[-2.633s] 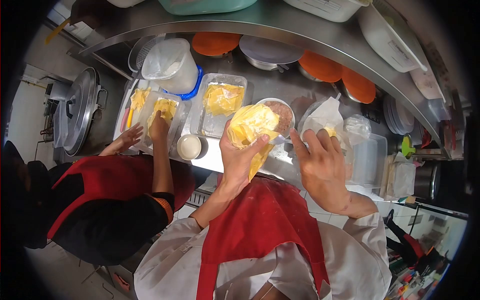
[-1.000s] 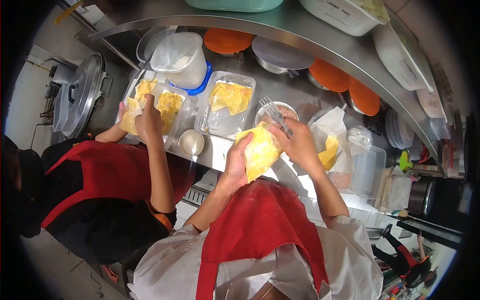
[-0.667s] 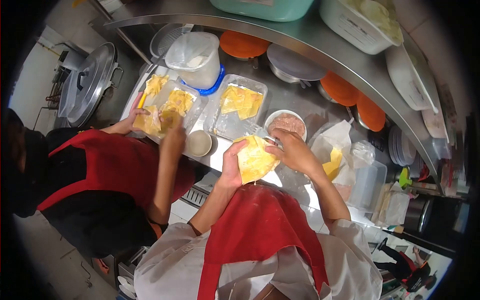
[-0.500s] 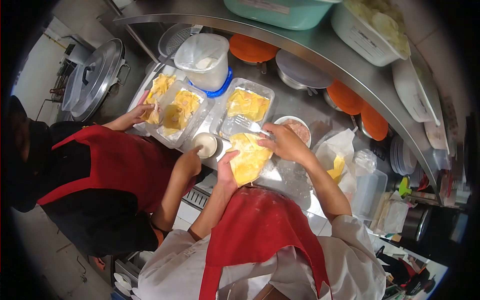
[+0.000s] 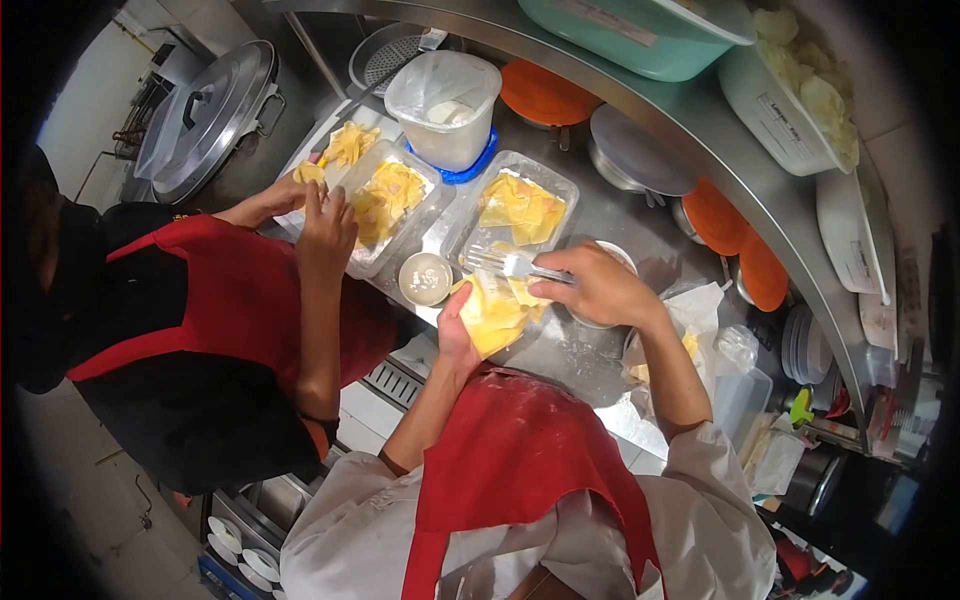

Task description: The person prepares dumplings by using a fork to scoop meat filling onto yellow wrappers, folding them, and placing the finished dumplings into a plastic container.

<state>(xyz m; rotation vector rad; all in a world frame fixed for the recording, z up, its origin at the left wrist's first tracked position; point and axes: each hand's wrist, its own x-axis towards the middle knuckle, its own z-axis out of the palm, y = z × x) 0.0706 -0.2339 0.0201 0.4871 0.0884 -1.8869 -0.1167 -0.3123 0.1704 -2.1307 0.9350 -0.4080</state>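
A stack of thin yellow dough wrappers (image 5: pixel 490 322) lies in my left hand (image 5: pixel 458 335), the thumb pressed along its edge. My right hand (image 5: pixel 605 287) grips a metal fork (image 5: pixel 502 262) by the handle, tines pointing left above the wrappers. The right fingertips are right at the far corner of the stack. Beyond the fork, a clear plastic tray (image 5: pixel 568 212) contains folded yellow pieces (image 5: pixel 520 207). A white bowl (image 5: pixel 628 256) stands behind my right hand, its contents mostly hidden.
At left, a co-worker's hands (image 5: pixel 325 222) handle a yellow piece over a second tray (image 5: pixel 428 180). Between us sits a small bowl of whitish liquid (image 5: pixel 426 278). A flour tub (image 5: pixel 443 100) stands behind; a steel shelf (image 5: pixel 690 108) overhangs the counter with basins on it.
The fork has come down closer over the wrappers, and my right hand now covers the bowl of pinkish filling. The co-worker's hand has left the small bowl for the other hand. The view has shifted.
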